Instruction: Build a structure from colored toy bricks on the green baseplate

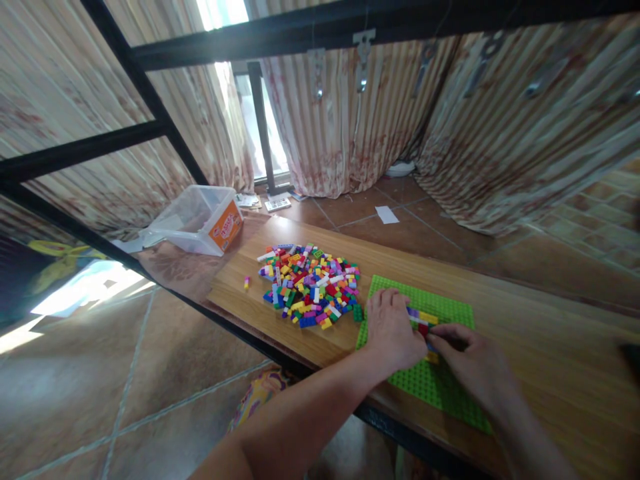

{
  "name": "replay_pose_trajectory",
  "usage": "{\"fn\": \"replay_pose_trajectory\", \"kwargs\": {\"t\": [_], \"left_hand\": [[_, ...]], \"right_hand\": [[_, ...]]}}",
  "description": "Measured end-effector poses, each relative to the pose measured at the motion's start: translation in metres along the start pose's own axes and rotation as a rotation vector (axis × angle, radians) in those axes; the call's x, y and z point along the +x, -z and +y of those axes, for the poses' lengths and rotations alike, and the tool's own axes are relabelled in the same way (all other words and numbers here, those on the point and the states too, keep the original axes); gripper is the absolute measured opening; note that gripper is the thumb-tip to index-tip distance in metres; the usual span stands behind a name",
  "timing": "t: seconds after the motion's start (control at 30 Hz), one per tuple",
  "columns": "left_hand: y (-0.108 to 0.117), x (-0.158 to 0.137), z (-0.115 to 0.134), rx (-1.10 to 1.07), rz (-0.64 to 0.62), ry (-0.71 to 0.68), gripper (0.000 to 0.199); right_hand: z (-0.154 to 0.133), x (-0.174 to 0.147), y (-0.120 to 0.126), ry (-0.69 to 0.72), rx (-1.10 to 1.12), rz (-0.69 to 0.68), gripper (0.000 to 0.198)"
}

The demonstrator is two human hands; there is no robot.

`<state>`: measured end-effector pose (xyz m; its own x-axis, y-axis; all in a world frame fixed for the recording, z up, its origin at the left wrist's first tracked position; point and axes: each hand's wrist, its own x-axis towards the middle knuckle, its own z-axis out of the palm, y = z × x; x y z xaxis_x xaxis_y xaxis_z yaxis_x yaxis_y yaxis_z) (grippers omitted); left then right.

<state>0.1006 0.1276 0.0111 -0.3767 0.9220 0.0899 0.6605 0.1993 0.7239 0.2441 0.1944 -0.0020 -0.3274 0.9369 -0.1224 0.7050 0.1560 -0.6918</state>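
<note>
The left hand partly hides the baseplate.

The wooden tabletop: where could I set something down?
The widest bare patch on the wooden tabletop lies between the green baseplate and a dark object at the right picture edge, past the right hand. A smaller strip runs behind the brick pile and baseplate. Crowded: the pile and the baseplate, where the left hand and right hand flank bricks.

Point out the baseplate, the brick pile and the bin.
Baseplate (425, 388): head view, on bare green studs near its lower edge in the picture.
Brick pile (313, 287): head view, on loose bricks around its middle.
Bin (228, 225): head view, on the orange label on its wall.
</note>
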Motion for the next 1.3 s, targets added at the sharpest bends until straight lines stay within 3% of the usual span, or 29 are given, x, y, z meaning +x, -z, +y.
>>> {"fn": "replay_pose_trajectory", "kwargs": {"t": [0.37,0.6,0.8,1.03,1.3], "left_hand": [[0.0,-0.001,-0.006,-0.001,-0.021,-0.044,0.047],[0.0,-0.004,-0.008,-0.005,-0.01,-0.065,0.046],[0.002,-0.004,-0.005,0.018,-0.025,-0.07,0.043],[0.004,-0.006,-0.004,0.004,-0.017,-0.094,0.039],[0.0,-0.009,-0.001,-0.048,-0.037,-0.115,0.042]], "right_hand": [[0.0,-0.002,0.003,-0.001,-0.06,-0.021,0.035],[-0.013,-0.004,-0.005,-0.032,-0.18,0.127,0.044],[-0.019,-0.004,-0.006,-0.089,-0.243,0.122,0.041],[-0.015,-0.005,-0.005,-0.003,-0.291,0.138,0.041],[-0.006,-0.006,0.001,-0.001,-0.302,0.136,0.039]]}}
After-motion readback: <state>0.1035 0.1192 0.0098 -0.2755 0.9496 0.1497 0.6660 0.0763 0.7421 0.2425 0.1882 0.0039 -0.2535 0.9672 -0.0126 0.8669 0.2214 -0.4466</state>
